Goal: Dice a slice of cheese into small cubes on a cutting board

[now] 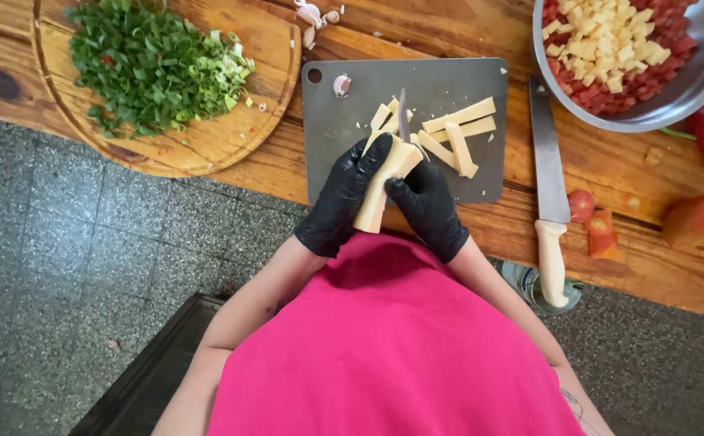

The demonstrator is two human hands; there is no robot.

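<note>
Both hands wear black gloves and meet over the near edge of the grey cutting board, which lies on a wooden counter. The left hand is closed around a pale yellow block of cheese, holding it lengthwise with one end toward the person and the other over the board. The right hand is closed on the handle of a small knife, whose thin blade stands up past the far end of the block and points away over the board; the handle itself is hidden in the glove. On the board, just right of the blade, lie several cut cheese strips, some crossing one another, with a few small crumbs near them. Near the board's far left corner, beside its round hole, sits a garlic clove. Left of the board is a round wooden board heaped with chopped green onion. Just right of the grey board a large knife with a white handle lies along the counter, handle toward the person. Beyond it, at the board's far right, a metal bowl holds cheese cubes on top of diced red pieces. Tomato pieces lie on the counter right of the large knife. The person wears a pink top.
</note>
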